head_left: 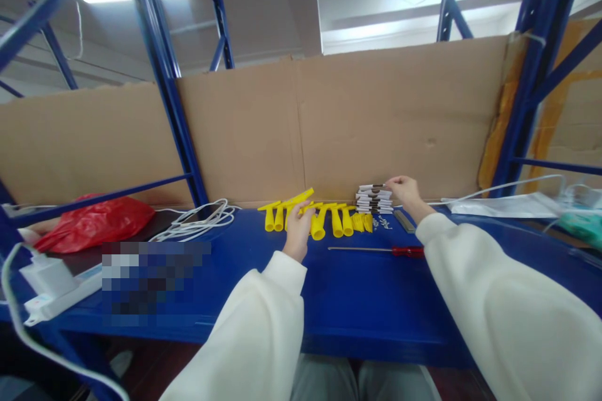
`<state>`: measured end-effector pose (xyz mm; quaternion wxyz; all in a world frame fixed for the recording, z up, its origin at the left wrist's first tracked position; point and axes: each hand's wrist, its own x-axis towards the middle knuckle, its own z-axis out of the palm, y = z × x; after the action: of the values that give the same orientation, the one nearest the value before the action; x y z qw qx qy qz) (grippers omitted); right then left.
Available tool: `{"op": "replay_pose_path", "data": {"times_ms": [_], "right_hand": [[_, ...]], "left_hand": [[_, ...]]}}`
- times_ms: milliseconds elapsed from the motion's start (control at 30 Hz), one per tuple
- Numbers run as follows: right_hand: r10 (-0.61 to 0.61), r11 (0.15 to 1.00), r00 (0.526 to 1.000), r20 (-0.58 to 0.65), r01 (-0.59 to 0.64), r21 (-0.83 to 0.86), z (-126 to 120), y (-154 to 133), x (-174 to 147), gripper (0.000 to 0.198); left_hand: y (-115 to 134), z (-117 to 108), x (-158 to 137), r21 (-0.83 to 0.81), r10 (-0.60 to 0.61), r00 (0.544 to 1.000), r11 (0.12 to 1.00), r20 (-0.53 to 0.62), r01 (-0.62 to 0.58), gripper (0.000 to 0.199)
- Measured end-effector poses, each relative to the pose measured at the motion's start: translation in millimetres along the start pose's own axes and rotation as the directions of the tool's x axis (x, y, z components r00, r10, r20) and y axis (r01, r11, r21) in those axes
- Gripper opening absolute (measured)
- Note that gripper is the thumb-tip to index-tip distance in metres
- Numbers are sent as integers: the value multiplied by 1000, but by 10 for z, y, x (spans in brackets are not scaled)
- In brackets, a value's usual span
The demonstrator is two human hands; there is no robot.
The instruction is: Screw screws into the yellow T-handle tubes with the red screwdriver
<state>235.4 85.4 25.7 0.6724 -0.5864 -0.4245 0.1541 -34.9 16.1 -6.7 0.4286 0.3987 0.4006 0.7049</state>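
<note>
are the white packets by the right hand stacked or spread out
Stacked: the white packets lie one above another, right hand near the top.

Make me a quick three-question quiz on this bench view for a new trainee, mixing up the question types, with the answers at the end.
1. True or false: the red-handled tool lies on the blue tabletop, in neither hand.
2. Which is nearest the fingers of the right hand?
A) the red bag
B) the stack of white pieces
C) the coiled white cable
3. Fill in the colour: the left hand is at a row of ____ parts.

Key: 1. True. 2. B. 3. Yellow.
</note>
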Motion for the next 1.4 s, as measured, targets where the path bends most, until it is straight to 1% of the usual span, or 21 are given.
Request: {"op": "replay_pose_path", "data": {"times_ms": [100, 267, 367, 500, 633, 700, 800, 900, 1000, 1033, 1100, 1233, 1300, 1400], "right_hand": [[-14, 1000, 1000, 6, 14, 18, 61, 41, 74, 13], [-15, 984, 999, -38, 21, 176, 133, 58, 262, 12], [15, 980, 1000, -28, -9, 199, 137, 70, 361, 14], [56, 991, 997, 59, -62, 115, 109, 148, 392, 18], [96, 993, 987, 130, -86, -75, 97, 249, 346, 23], [66, 986, 984, 167, -38, -163, 107, 281, 331, 21], [-17, 952, 973, 230, 86, -294, 132, 302, 341, 14], [-71, 865, 959, 276, 197, -462, 138, 308, 378, 9], [-122, 763, 946, 302, 284, -581, 106, 312, 416, 14], [-145, 743, 939, 312, 311, -592, 88, 314, 428, 16], [-210, 732, 922, 325, 369, -573, 50, 316, 453, 18], [-331, 778, 900, 283, 430, -458, 5, 311, 507, 17], [-345, 803, 896, 279, 436, -406, 15, 302, 533, 14], [-322, 828, 893, 314, 427, -364, 68, 282, 559, 4]], "left_hand": [[-7, 1, -9, 2, 4, 1000, 1000, 22, -4, 21], [-54, -1, 14, 16, 3, 999, 1000, 54, -4, 24], [-64, -7, 18, 30, -8, 997, 1000, 82, 5, 25], [-43, -16, 0, 28, -40, 993, 999, 113, 37, 24], [-31, -14, -12, 41, -31, 993, 999, 115, 26, 25], [-33, -9, -12, 24, -22, 993, 1000, 117, 19, 23], [-34, 0, -15, -5, -24, 992, 1000, 123, 25, 19], [-28, 3, -28, -15, -27, 991, 999, 129, 29, 19], [-13, -2, -46, -3, -11, 990, 1000, 142, 12, 20], [-7, -4, -52, 5, -4, 989, 1000, 147, 3, 21], [1, -2, -65, 13, 12, 988, 1000, 154, -14, 22], [7, 30, -97, -12, 0, 990, 1000, 143, 1, 22], [5, 49, -112, -23, -21, 992, 999, 123, 24, 20], [-1, 59, -125, -18, -34, 993, 999, 117, 36, 17]]}}
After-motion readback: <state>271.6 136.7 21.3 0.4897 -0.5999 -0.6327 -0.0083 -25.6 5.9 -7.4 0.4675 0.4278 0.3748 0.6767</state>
